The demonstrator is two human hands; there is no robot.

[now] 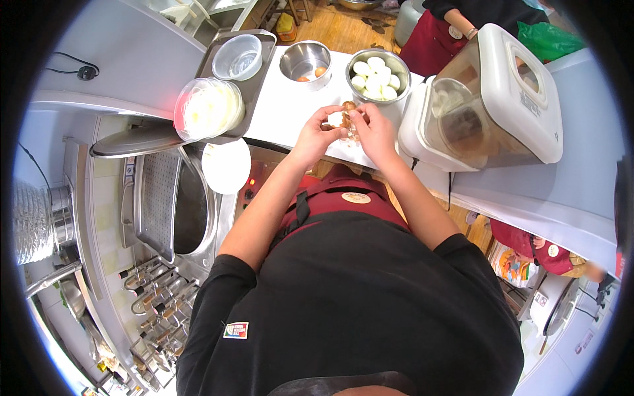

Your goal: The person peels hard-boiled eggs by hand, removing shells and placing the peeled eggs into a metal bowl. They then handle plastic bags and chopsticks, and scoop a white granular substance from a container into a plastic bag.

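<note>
My left hand (319, 132) holds a partly peeled boiled egg (336, 119), its white showing on one side and brown shell on the other. The fingers of my right hand (370, 129) pinch a piece of brown eggshell (349, 106) at the egg's edge. Bits of shell lie on the white worktop (272, 106) just below. Beyond my right hand, a steel bowl (406, 84) holds several peeled eggs (376, 74). A steel pot (292, 59) to its left contains brown eggs (320, 71) with shells on.
On the left, a dark tray (257, 79) carries a clear plastic tub (237, 57) and a stack of plastic lids (210, 109). A large clear-bodied container (515, 99) stands at right. An open steel cooker (193, 203) is at lower left. Another person (431, 39) stands across the worktop.
</note>
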